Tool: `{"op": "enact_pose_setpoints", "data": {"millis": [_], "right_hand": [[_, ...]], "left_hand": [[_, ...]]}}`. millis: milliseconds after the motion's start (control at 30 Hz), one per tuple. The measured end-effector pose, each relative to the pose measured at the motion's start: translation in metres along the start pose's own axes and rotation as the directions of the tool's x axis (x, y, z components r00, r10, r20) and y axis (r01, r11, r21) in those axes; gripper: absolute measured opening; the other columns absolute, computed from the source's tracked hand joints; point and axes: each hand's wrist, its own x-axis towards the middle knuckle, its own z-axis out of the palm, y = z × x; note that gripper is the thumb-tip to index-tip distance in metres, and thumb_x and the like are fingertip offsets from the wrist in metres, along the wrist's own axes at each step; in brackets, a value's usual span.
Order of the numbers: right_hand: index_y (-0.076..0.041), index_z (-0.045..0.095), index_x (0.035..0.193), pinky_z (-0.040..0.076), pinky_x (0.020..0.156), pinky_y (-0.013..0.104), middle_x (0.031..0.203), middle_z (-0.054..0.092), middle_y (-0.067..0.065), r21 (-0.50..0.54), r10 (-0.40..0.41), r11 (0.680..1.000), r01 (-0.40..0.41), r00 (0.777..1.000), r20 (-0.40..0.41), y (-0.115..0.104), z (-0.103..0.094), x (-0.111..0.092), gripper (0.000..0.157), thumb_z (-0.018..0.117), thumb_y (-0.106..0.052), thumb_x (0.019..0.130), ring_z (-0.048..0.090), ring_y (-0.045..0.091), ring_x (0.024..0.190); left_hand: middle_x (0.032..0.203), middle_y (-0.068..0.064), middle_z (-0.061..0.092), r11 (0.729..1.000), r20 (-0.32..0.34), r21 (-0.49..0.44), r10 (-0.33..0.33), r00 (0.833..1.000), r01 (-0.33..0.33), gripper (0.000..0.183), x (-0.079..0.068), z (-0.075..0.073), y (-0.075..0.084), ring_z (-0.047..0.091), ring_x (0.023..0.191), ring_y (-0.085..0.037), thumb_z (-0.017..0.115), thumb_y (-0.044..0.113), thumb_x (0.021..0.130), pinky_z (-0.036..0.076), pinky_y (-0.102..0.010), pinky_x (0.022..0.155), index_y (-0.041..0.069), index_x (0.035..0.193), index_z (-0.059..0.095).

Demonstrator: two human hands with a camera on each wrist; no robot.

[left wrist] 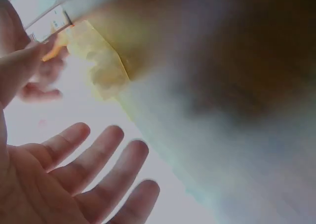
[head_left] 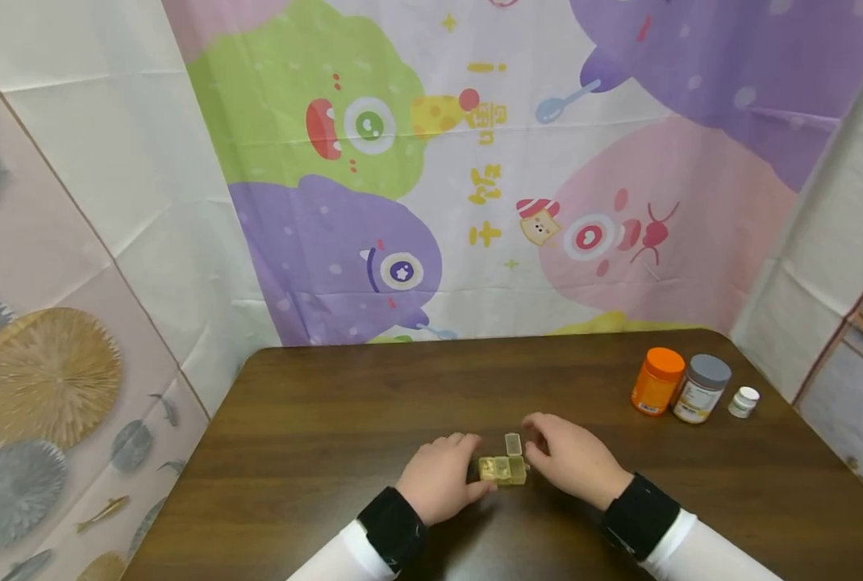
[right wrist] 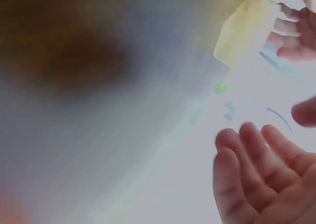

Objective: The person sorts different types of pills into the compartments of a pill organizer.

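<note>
A small translucent yellow pill box [head_left: 502, 470] sits on the table between the two hands. Its right-hand lid [head_left: 514, 444] stands raised, and pale contents show in the left part, too small to identify. My left hand [head_left: 442, 478] is at the box's left side, thumb by its front edge; in the left wrist view its fingers [left wrist: 106, 167] are spread and relaxed, away from the box. Just right of the box, my right hand [head_left: 575, 461] is apart from it with loosely bent fingers, and the right wrist view shows nothing in its palm [right wrist: 276, 204].
At the table's back right stand an orange bottle [head_left: 658, 382], a grey-lidded jar [head_left: 702, 389] and a small white-capped bottle [head_left: 744, 402]. The brown wooden table [head_left: 330, 403] ends at a printed cloth [head_left: 489, 282] hanging behind it.
</note>
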Motion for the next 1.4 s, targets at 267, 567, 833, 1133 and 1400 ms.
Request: {"op": "enact_pose_setpoints", "data": {"millis": [267, 567, 833, 1133, 1400], "right_hand": [[-0.016, 0.063, 0.083, 0.041, 0.055, 0.032, 0.074, 0.055, -0.001, -0.08, 0.043, 0.995, -0.067, 0.962, -0.269, 0.063, -0.051, -0.044, 0.005, 0.065, -0.018, 0.087, 0.048, 0.014, 0.063], [0.006, 0.058, 0.098, 0.04, 0.058, 0.048, 0.089, 0.056, 0.025, -0.013, 0.297, 0.938, -0.346, 0.824, -0.483, 0.18, -0.125, -0.069, 0.026, 0.052, -0.019, 0.091, 0.052, 0.039, 0.076], [0.017, 0.039, 0.129, 0.036, 0.081, 0.071, 0.119, 0.042, 0.045, -0.176, 0.277, 0.933, -0.314, 0.939, -0.204, 0.239, -0.125, -0.058, 0.062, 0.062, -0.023, 0.087, 0.041, 0.059, 0.104], [0.021, 0.045, 0.118, 0.043, 0.077, 0.066, 0.1, 0.055, 0.038, -0.212, 0.294, 0.926, -0.313, 0.948, -0.118, 0.253, -0.113, -0.045, 0.047, 0.055, -0.011, 0.086, 0.053, 0.05, 0.09], [0.021, 0.053, 0.111, 0.041, 0.08, 0.066, 0.106, 0.055, 0.042, -0.211, 0.284, 0.931, -0.298, 0.954, -0.094, 0.248, -0.115, -0.054, 0.034, 0.047, -0.003, 0.089, 0.05, 0.054, 0.097]], "left_hand": [[0.145, -0.007, 0.043, 0.997, -0.029, 0.06, -0.049, 0.998, 0.051, 0.083, -0.048, -0.007, -0.011, 0.038, 0.126, -0.03, 0.049, 0.074, 0.084, 0.035, -0.056, 0.1, 0.023, 0.149, 0.037], [0.151, -0.007, 0.033, 0.993, -0.061, 0.074, -0.086, 0.994, 0.09, 0.086, -0.073, -0.015, -0.021, 0.027, 0.134, -0.03, 0.046, 0.078, 0.082, 0.026, -0.06, 0.106, 0.028, 0.151, 0.031], [0.151, -0.008, 0.034, 0.995, -0.057, 0.072, -0.072, 0.996, 0.076, 0.087, -0.075, -0.012, -0.019, 0.027, 0.134, -0.03, 0.045, 0.078, 0.083, 0.028, -0.059, 0.105, 0.026, 0.151, 0.033], [0.151, -0.009, 0.034, 0.995, -0.112, 0.079, -0.052, 0.992, 0.061, 0.088, -0.081, -0.009, -0.019, 0.028, 0.133, -0.031, 0.046, 0.077, 0.083, 0.03, -0.058, 0.104, 0.024, 0.151, 0.032], [0.151, -0.008, 0.033, 0.993, -0.102, 0.086, -0.074, 0.992, 0.083, 0.09, -0.081, -0.009, -0.021, 0.026, 0.134, -0.031, 0.046, 0.078, 0.082, 0.028, -0.058, 0.105, 0.024, 0.152, 0.031]]}}
